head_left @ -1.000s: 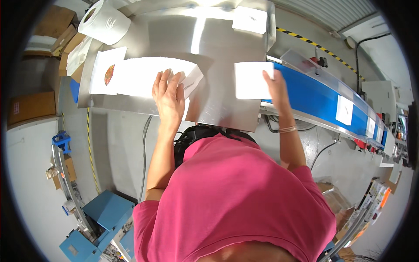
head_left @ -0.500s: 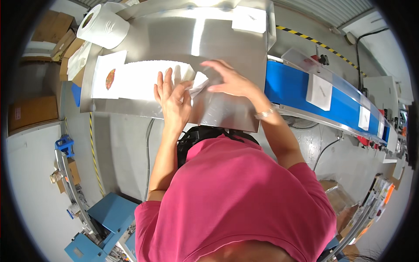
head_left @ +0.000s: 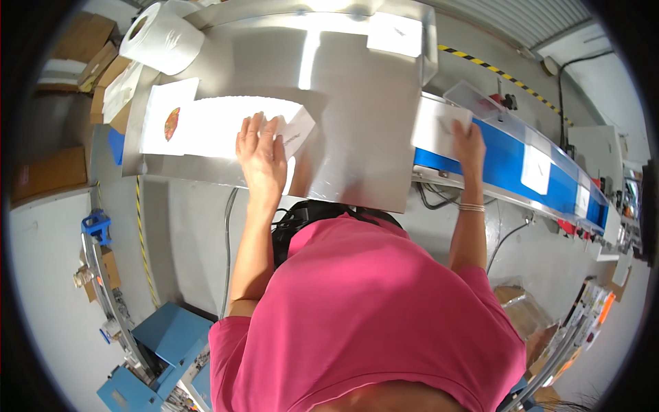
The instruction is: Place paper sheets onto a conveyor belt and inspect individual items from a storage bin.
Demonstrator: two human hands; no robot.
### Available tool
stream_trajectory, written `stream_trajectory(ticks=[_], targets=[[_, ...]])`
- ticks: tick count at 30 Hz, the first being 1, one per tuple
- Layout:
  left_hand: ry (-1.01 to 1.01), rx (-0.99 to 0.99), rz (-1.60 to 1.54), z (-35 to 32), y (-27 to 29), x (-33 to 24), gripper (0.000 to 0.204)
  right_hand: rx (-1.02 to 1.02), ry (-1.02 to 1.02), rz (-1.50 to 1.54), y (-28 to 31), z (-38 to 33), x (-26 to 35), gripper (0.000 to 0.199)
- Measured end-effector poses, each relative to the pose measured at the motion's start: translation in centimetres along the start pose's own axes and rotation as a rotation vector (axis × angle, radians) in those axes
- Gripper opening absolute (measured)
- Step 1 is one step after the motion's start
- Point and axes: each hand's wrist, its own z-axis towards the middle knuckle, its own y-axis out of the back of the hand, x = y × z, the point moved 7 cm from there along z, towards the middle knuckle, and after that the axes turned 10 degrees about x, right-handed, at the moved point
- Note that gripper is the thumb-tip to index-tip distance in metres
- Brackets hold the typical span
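Note:
A long row of flat white packets (head_left: pixel 213 127), packed face to face, lies along the near left of the steel table (head_left: pixel 357 137). On its right end rests my left hand (head_left: pixel 261 154), fingers stretched out over the top edges. The end packet (head_left: pixel 300 130) leans there, small dark print on its face. Out to the right, my right hand (head_left: pixel 468 144) grips a single white packet (head_left: pixel 436 123) by its right side. That packet is over the near end of the blue conveyor belt (head_left: pixel 498 141); whether it touches the belt, I cannot tell.
More white packets (head_left: pixel 536 168) lie spaced along the belt, beside a clear plastic guard (head_left: pixel 473 103). A white roll (head_left: pixel 165 41) stands at the table's far left. One white packet (head_left: pixel 395 34) lies at the far right corner. Cardboard boxes (head_left: pixel 51 161) are at the left.
My right hand has moved right, from the row's end to the belt, and now holds a packet. Packets on the belt have shifted away to the right. My left hand stays on the row.

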Motion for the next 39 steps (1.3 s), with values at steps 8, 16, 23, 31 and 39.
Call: stream_trajectory(ticks=[8, 16, 23, 31, 39], targets=[[-0.016, -0.083, -0.014, 0.0, 0.7, 0.7, 0.031, 0.346, 0.724, 0.102, -6.0, -4.6, 17.8, 0.052], [0.003, 0.051, -0.155, -0.4, -0.1, -0.3, 0.036, 0.859, 0.949, 0.231, -16.3, -7.9, 23.8, 0.045], [0.046, -0.08, -0.103, -0.5, 1.1, 1.7, 0.035, 0.431, 0.327, 0.42, -8.1, -4.2, 10.9, 0.031], [0.01, -0.106, -0.082, -0.2, 0.5, 1.9, 0.043, -0.13, -0.031, -0.386, 2.1, -0.1, -0.4, 0.055], [-0.009, -0.083, -0.148, -0.1, 1.0, 1.7, 0.031, 0.75, 0.635, 0.262, -11.8, -7.8, 22.5, 0.064]])
